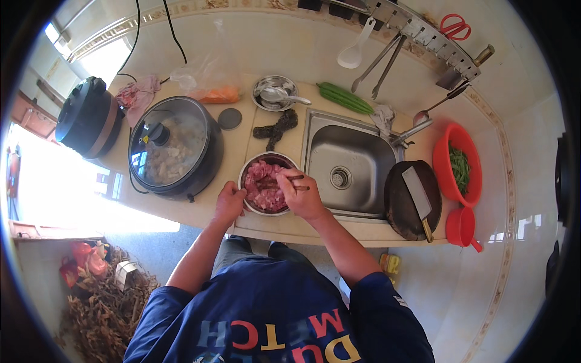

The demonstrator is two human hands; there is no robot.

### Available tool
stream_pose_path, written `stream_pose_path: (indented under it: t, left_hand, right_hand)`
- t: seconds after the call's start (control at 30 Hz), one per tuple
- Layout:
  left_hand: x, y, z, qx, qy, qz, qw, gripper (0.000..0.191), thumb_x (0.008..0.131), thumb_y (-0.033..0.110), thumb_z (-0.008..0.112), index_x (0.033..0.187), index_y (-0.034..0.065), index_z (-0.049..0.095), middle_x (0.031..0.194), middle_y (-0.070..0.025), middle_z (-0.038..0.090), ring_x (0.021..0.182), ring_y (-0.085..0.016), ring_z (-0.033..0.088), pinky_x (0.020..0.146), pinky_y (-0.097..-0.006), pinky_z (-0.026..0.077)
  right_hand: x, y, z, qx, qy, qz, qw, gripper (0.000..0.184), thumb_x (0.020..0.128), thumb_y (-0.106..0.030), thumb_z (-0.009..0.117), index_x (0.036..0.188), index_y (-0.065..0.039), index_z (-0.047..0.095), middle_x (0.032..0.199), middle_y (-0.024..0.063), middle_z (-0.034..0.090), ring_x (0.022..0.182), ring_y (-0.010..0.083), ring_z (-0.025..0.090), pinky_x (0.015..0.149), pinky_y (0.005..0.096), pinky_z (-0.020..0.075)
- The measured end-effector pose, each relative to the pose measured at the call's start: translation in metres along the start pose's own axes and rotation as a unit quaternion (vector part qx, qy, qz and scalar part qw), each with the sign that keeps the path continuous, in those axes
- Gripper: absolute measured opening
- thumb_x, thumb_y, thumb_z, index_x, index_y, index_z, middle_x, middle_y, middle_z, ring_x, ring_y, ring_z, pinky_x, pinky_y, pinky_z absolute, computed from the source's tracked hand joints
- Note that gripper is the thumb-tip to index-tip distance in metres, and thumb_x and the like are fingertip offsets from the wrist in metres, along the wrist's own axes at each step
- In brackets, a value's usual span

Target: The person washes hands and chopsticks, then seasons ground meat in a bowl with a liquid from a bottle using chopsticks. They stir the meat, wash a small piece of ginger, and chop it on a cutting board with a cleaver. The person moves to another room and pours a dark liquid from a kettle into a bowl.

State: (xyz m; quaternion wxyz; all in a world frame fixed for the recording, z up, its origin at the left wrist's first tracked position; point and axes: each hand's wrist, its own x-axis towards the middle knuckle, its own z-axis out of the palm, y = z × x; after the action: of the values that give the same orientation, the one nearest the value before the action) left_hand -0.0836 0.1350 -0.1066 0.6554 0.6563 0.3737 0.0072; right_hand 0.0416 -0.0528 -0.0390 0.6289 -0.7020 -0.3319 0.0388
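A stainless steel bowl of sliced raw meat stands at the counter's front edge, left of the sink. My left hand grips the bowl's left rim, with the thumb on top. In my right hand is a pair of dark chopsticks, held over the bowl's right side; their tips are down among the meat. Behind the bowl lies a dark, rough scrubbing pad. Further back, a metal ladle rests in a smaller metal bowl.
At left stand a glass-lidded electric pot holding food and a rice cooker. Right of the sink are a cleaver on a round chopping board, a red basin of greens and a red dipper. A green gourd lies behind the sink.
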Motion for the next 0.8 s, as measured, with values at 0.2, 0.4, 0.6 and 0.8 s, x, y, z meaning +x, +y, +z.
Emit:
stream_pose_path:
  t: [0.2,0.4,0.6,0.8]
  left_hand:
    - [-0.007,-0.005,0.003,-0.037,0.003,0.009,0.999,0.02,0.099,0.017,0.062,0.091,0.0072,0.047,0.069,-0.0069,0.056,0.05,-0.019,0.06,0.04,-0.0328,0.044]
    - [-0.007,0.0,0.004,0.018,0.017,-0.001,1.0,0.018,0.1,0.017,0.062,0.093,0.0085,0.048,0.074,-0.0067,0.058,0.05,-0.019,0.062,0.04,-0.0307,0.042]
    - [-0.003,-0.007,0.005,-0.007,0.018,0.003,1.0,0.018,0.1,0.017,0.063,0.092,0.0088,0.049,0.073,-0.0045,0.057,0.052,-0.017,0.062,0.04,-0.03,0.042]
    - [-0.007,-0.006,0.009,-0.039,0.03,0.009,0.999,0.018,0.098,0.017,0.064,0.091,0.007,0.051,0.073,-0.0058,0.059,0.053,-0.017,0.062,0.042,-0.0317,0.042]
  right_hand:
    - [0.002,-0.018,-0.025,0.033,0.013,0.102,0.994,0.012,0.099,-0.003,0.066,0.091,0.004,0.072,0.09,0.0091,0.071,0.076,0.0131,0.069,0.066,0.0255,0.0546]
    - [-0.005,-0.001,-0.015,0.015,-0.045,0.01,0.999,0.01,0.098,-0.002,0.066,0.092,0.004,0.071,0.089,0.0088,0.071,0.072,0.0133,0.065,0.064,0.0264,0.0516]
    - [0.002,-0.001,-0.009,0.039,-0.026,0.035,0.998,0.005,0.096,-0.003,0.069,0.095,0.001,0.071,0.085,0.0107,0.068,0.074,0.0173,0.066,0.066,0.0286,0.0516]
    - [0.0,0.003,-0.036,0.003,-0.032,-0.003,0.999,0.008,0.099,-0.001,0.066,0.097,0.003,0.073,0.089,0.0078,0.07,0.076,0.0121,0.065,0.065,0.0217,0.0503]
